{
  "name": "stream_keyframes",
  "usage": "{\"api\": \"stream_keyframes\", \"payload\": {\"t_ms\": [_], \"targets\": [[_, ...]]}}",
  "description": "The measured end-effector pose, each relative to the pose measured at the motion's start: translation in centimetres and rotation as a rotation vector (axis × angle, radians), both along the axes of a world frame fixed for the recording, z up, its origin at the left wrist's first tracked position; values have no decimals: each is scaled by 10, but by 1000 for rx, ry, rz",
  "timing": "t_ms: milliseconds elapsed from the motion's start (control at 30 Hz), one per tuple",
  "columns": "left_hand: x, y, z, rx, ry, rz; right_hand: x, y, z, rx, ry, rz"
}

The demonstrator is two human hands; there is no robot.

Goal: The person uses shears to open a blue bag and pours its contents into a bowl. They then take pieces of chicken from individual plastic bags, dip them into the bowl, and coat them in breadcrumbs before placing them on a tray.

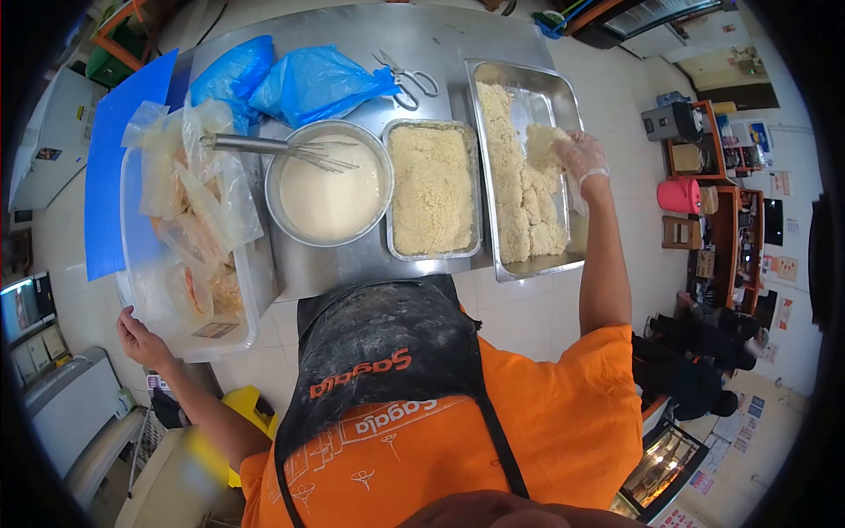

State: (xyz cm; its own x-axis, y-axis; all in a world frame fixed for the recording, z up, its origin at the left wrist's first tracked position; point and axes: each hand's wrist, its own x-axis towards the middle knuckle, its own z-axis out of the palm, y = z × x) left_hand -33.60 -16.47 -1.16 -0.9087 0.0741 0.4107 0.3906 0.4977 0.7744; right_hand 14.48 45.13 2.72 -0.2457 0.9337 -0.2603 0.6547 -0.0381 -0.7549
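My right hand (585, 157), in a clear plastic glove, is closed on a crumb-coated piece of food (547, 146) over the deep steel pan (574, 97). Several more coated pieces (528, 211) lie along that pan's left side and near end. My left hand (143, 341) looks bare and holds nothing; its loosely bent fingers are beside the outer wall of a clear plastic tub (255, 321). Inside the tub are plastic bags (207, 167) and pale, orange-tinged raw-looking food (226, 290). Between my hands stand a bowl of white batter (326, 198) and a tray of crumbs (431, 189).
A whisk (251, 143) rests across the bowl. Two blue plastic bags (312, 84) and scissors (409, 84) lie on the steel table (370, 31). A blue board (110, 194) stands left of the tub. People in dark clothes (695, 352) are off to the right.
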Motion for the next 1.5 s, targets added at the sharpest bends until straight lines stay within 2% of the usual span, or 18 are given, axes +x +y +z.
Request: {"api": "stream_keyframes", "payload": {"t_ms": [167,267,333,433,500,567,800,867,967,1033,1133,1200,1300,1367,1400,1433,1467,1500], "targets": [[-1,3,3,-122,14,19,24,53,-44,180,-142,-6],[-3,2,-3,-171,49,7,37,82,-78,54,-64,-22],[-13,-8,-8,-215,86,-23,54,105,-119,-22,12,0],[-10,-11,-1,-292,-116,75,90,142,-195,-136,39,9],[-12,-16,-4,-290,-76,12,95,153,-210,-189,-21,-5],[-21,-23,-10,-303,-44,1,87,153,-206,-202,-128,-35],[-26,-42,-18,-408,-120,22,100,170,-216,62,-522,244],[-31,-56,-25,-404,-130,33,90,168,-186,198,-692,262],[-24,-43,-20,-358,-119,35,65,159,-109,240,-748,269],[-23,-38,-14,-427,-146,40,39,139,-57,235,-630,15],[-25,-40,-11,-442,-177,35,34,129,-74,267,-332,-14],[-22,-42,-9,-424,-189,20,65,128,-133,193,-483,298],[-11,-27,-3,-398,-144,9,48,112,-104,78,-678,455],[-8,-21,-7,-373,-57,-2,38,111,-86,173,-620,159],[-11,-32,-14,-317,-128,12,36,103,-77,294,-665,106],[-16,-47,-22,-260,-179,37,66,115,-115,451,-567,102],[-14,-47,-27,-219,-132,-36,113,147,-164,573,-869,269],[-9,-43,-18,-406,-57,-105,109,135,-145,486,-636,373]]}}
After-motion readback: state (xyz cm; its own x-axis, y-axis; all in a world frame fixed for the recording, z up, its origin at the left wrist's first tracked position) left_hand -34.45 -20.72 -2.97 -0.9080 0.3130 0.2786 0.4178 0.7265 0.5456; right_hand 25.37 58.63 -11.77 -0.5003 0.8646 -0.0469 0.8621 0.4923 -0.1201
